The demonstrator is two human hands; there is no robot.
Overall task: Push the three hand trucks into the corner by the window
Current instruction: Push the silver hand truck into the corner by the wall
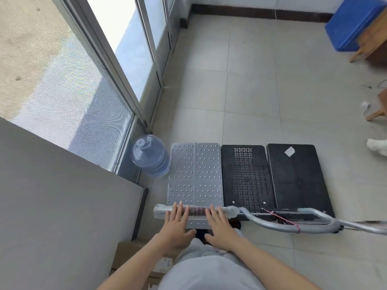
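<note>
A pale tiled floor [251, 91] runs to a corner beside the tall window [134, 51]. Three platform hand trucks stand side by side: a silver studded cart [194, 174] next to a water jug [149, 155], a perforated black cart [247, 176], and a plain black cart [297, 176]. The left hand [174, 223] and right hand [219, 223] lie flat, fingers spread, on the silver cart's wrapped handle [195, 210]. These carts look rigid and free-rolling; the handlebar is the sensible hold.

Three hand trucks [247, 176], one water jug [150, 155], two hands [199, 227].

no readable text, white sticker [289, 151] on the right black hand truck [297, 176] blank
</note>
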